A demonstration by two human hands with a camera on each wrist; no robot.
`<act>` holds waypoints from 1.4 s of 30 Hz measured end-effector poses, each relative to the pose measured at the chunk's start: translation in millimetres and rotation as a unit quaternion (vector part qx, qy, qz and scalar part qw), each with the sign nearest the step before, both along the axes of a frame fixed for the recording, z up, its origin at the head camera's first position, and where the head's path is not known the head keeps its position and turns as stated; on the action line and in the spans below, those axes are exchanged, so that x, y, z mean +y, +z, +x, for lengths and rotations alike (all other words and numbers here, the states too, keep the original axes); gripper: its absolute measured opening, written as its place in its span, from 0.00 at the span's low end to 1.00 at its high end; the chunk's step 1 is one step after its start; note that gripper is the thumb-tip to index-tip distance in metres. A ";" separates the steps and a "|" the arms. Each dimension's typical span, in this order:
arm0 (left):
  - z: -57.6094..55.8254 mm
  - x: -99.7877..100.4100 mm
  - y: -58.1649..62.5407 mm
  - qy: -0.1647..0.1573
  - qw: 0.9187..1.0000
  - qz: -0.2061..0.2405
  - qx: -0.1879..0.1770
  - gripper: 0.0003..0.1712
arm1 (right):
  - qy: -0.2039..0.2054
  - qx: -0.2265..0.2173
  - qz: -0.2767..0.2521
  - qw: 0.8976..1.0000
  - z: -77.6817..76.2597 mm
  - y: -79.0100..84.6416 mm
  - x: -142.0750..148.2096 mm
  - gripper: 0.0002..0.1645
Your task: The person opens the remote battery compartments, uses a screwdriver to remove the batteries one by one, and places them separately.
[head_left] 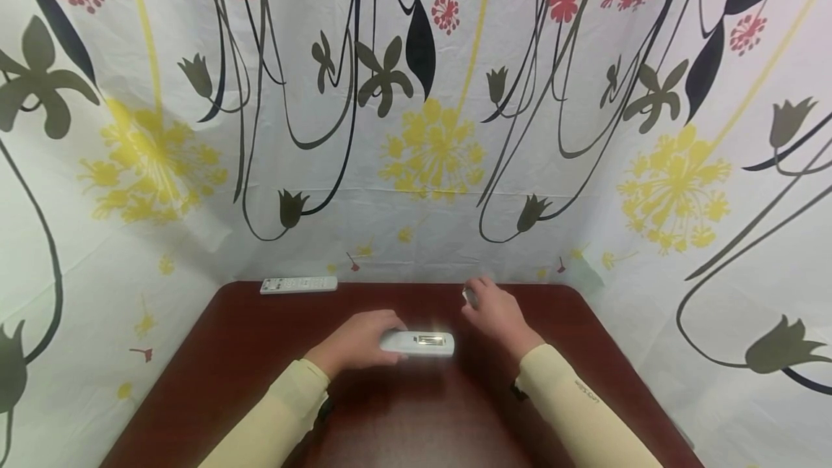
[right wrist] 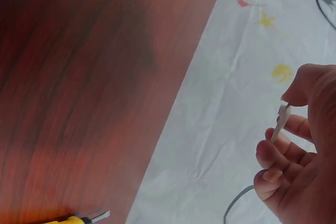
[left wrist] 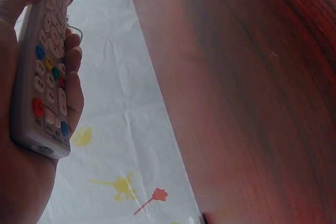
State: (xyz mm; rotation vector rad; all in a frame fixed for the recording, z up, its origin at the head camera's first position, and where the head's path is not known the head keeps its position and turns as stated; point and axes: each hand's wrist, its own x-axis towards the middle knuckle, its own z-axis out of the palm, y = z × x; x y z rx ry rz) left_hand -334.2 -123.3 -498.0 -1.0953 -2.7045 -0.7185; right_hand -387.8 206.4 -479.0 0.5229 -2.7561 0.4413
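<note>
My left hand (head_left: 360,339) grips a white remote control (head_left: 403,342) by one end. Its back, with an uncovered battery compartment, faces up in the head view. In the left wrist view, the button side of this remote (left wrist: 50,85) shows red, blue, yellow and green keys, with the thumb along its edge. To the right and a little farther back, my right hand (head_left: 497,309) pinches a small, thin light-coloured piece (right wrist: 282,121) between thumb and fingers; it looks like a battery cover. Both hands are over the table, apart from each other.
A second white remote (head_left: 299,285) lies at the back left edge of the dark red wooden table (head_left: 416,417). A screwdriver with a yellow handle (right wrist: 73,220) lies at the lower edge of the right wrist view. Flower-patterned cloth (head_left: 416,237) surrounds the table.
</note>
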 end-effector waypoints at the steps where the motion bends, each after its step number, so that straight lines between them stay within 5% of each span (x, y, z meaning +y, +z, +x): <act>1: -0.2 -0.2 -0.2 0.001 1.000 0.001 -0.001 0.20 | -0.005 -0.007 -0.002 1.000 -2.8 -0.6 2.2 0.20; 30: -3.5 -3.9 -3.2 0.010 1.000 0.004 -0.018 0.21 | -0.077 -0.122 -0.032 0.989 -80.1 -15.7 62.5 0.31; 42: -3.8 -5.4 -3.6 0.020 0.999 0.013 -0.036 0.22 | -0.096 -0.096 -0.067 0.988 -98.3 -32.0 76.7 0.26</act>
